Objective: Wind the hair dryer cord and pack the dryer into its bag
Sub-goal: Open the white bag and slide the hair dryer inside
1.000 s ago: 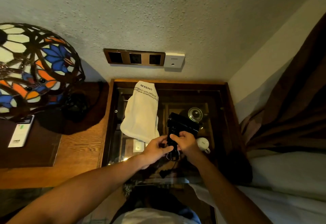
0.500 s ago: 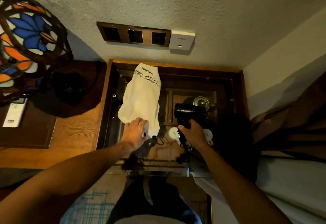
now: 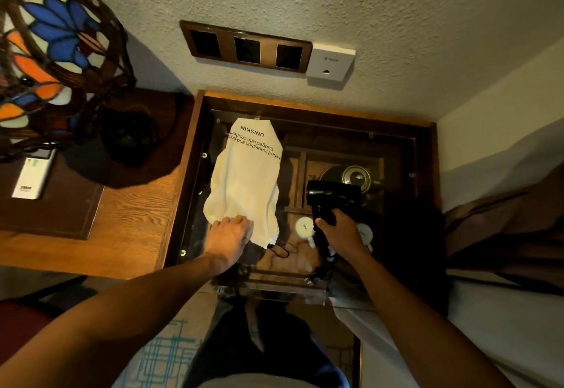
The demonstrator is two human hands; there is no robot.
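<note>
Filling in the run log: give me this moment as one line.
right hand: grips hair dryer handle | left hand: rests on white bag near its opening | dryer: outside bag

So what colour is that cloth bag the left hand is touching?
Cream-white, with black printed lettering near its far end. The bag shows best in the head view.

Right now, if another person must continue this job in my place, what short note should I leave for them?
Left hand: rests on the near end of the white bag, fingers on the cloth; whether it grips is unclear.
Right hand: holds the black hair dryer by its handle, above the glass table top.
Cord: hangs bunched below the right hand; looks wound, not sure.
Done: dryer picked up, bag reached.
Left: open the bag, put the dryer and cord inside, close it.
</note>
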